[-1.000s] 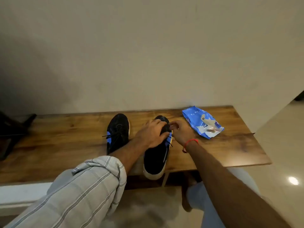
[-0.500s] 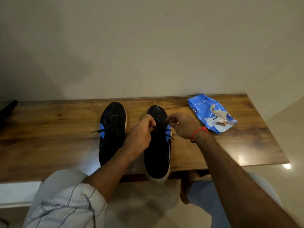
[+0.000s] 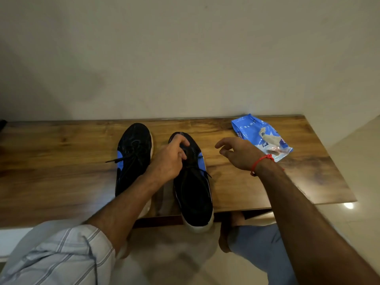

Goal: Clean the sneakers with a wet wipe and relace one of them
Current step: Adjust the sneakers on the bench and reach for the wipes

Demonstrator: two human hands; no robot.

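Observation:
Two black sneakers with blue side patches and white soles stand side by side on the wooden bench (image 3: 61,173), toes toward the wall. The left sneaker (image 3: 133,157) has a loose lace end sticking out to its left. My left hand (image 3: 170,159) grips the right sneaker (image 3: 194,194) over its toe and front laces, fingers curled round it. My right hand (image 3: 239,154), a red thread at its wrist, hovers to the right of that sneaker with fingers loosely spread and nothing in it. A blue wet wipe pack (image 3: 261,136) lies at the bench's far right.
The right sneaker's heel overhangs the bench's front edge. A plain wall rises right behind the bench. A dark object (image 3: 2,124) sits at the far left end. My knees and a bare foot (image 3: 228,233) are below the front edge, over a pale tiled floor.
My right hand has let go of the right sneaker's laces and drawn away to the right. My left hand has shifted forward onto the sneaker's toe. The view has tilted down.

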